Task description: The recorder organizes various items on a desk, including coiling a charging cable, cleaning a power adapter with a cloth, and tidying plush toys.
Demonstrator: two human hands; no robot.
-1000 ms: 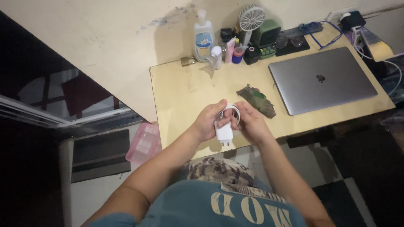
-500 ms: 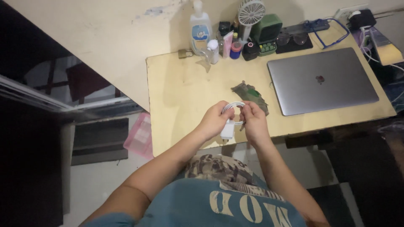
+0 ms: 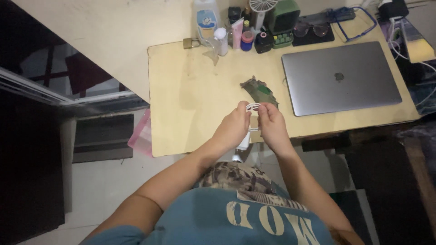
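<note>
Currently both hands are together over the near edge of the pale wooden desk (image 3: 190, 90). Left hand (image 3: 234, 128) and right hand (image 3: 271, 124) each pinch a coiled white cable (image 3: 253, 108), held up between the fingertips. Fingers are closed narrow on the coil, thumbs on top. White charger block (image 3: 243, 143) hangs below the coil, between the wrists, partly hidden by the left hand.

Just beyond the hands: crumpled green camo cloth (image 3: 260, 90) lying on the desk, apart from the cable. Right of that, closed grey laptop (image 3: 340, 77), flat, lid down.

Far edge, along the wall: clear pump bottle (image 3: 205, 22) with a blue label, small white-capped bottle (image 3: 221, 41) beside it, brass padlock (image 3: 188, 43) to the left, small fan (image 3: 262, 7) mostly cut off by the frame, green box-shaped gadget (image 3: 282, 18), glasses (image 3: 311, 29) on a dark tray. Blue cable (image 3: 359, 27) loops at far right.

Pink plastic case (image 3: 141, 136) sits on the floor left of the desk, partly under its edge.
</note>
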